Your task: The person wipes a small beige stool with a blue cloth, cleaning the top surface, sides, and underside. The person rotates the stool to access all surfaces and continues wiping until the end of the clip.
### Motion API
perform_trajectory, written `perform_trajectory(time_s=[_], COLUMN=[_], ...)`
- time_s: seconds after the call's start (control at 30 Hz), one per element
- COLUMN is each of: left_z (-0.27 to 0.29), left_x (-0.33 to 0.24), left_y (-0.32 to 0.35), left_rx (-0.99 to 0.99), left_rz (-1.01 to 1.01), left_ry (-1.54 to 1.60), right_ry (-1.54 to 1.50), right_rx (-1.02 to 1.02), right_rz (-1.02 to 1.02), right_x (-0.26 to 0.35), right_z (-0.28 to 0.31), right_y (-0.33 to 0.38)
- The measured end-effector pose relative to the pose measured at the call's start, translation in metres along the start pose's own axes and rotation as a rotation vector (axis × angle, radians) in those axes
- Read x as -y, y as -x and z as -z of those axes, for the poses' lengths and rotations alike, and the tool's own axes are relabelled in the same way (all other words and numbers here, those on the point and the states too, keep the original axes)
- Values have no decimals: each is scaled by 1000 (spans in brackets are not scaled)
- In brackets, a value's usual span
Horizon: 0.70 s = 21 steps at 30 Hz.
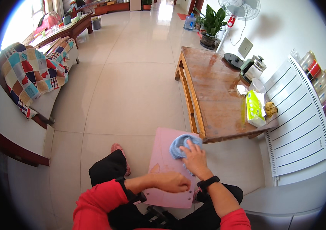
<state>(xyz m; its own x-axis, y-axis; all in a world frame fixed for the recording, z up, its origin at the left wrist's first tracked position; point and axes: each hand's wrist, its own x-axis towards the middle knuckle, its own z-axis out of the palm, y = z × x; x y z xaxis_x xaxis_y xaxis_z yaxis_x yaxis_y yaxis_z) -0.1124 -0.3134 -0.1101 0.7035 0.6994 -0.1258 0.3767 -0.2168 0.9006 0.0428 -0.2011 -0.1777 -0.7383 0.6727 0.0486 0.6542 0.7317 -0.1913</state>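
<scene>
A pink panel [163, 147] lies in front of me between my knees, with screws at its near end and a worn, peeled patch near its left side. My right hand [194, 155] is on a crumpled blue cloth [178, 147], its fingers spread over and pressing into it at the panel's far right corner. Closed in a fist, my left hand [176, 182] is over the near part of the panel. Its palm side is hidden, so whether it holds anything does not show.
A wooden table [218, 103] stands close at the right, bearing a tissue pack [254, 107], a glass kettle [254, 71] and bananas [271, 109]. Beyond it are a potted plant [210, 23] and a fan [241, 7]. A sofa with a patchwork cover [32, 73] is at left.
</scene>
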Motion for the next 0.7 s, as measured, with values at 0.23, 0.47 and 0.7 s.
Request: perform_trajectory(time_s=[0.23, 0.47, 0.7], left_z=[-96, -130, -137], left_x=[40, 50, 45], left_y=[-2, 6, 8], left_rx=[-163, -107, -78], left_rz=[-312, -238, -153], left_ry=[-719, -897, -907], right_ry=[-14, -180, -180], right_rx=[-141, -21, -11], right_rz=[3, 481, 527], right_x=[5, 73, 86], right_z=[-5, -22, -24], right_y=[4, 17, -4])
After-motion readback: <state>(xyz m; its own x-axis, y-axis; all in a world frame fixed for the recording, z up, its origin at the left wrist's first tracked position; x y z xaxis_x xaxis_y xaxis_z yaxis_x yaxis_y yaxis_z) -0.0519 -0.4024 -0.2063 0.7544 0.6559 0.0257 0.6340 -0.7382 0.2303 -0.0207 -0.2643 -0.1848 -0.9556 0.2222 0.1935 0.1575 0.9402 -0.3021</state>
